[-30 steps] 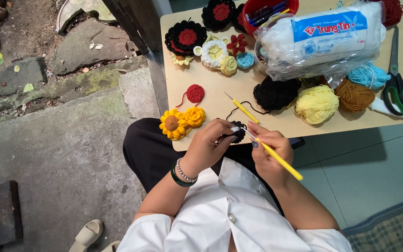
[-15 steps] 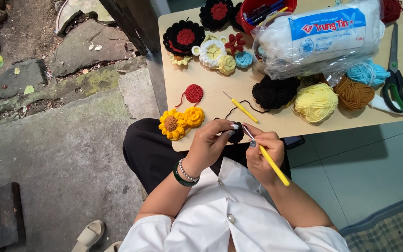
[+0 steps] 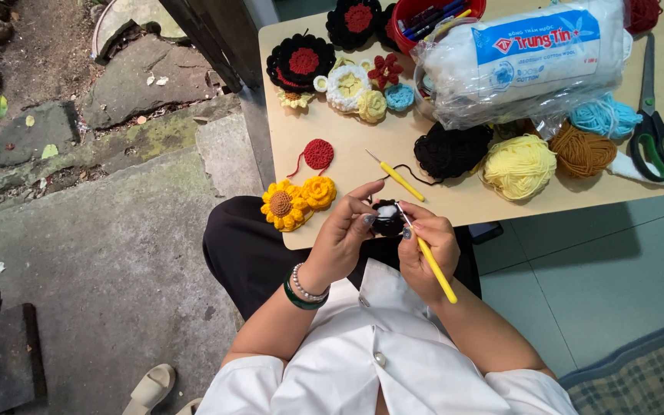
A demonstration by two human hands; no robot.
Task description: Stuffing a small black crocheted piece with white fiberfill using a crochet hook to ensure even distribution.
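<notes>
My left hand (image 3: 345,234) pinches a small black crocheted piece (image 3: 386,220) with white stuffing showing at its top, held just below the table's near edge. My right hand (image 3: 428,250) grips a yellow-handled crochet hook (image 3: 430,259) whose metal tip pokes into that piece. A black strand runs from the piece up to a black yarn ball (image 3: 449,151) on the wooden table (image 3: 501,201). A second yellow hook (image 3: 397,176) lies on the table just above my hands.
On the table lie a yellow crocheted sunflower and rose (image 3: 294,201), a small red disc (image 3: 317,154), black-and-red flowers (image 3: 300,61), pale yellow (image 3: 518,164), brown (image 3: 580,151) and blue (image 3: 598,117) yarn balls, a bag of white stuffing (image 3: 528,61), green-handled scissors (image 3: 652,131) and a red pot of pens (image 3: 433,13).
My hands have drawn closer together over the black piece, and the hook in my right hand has swung from flat to steeper, its tip now in the piece.
</notes>
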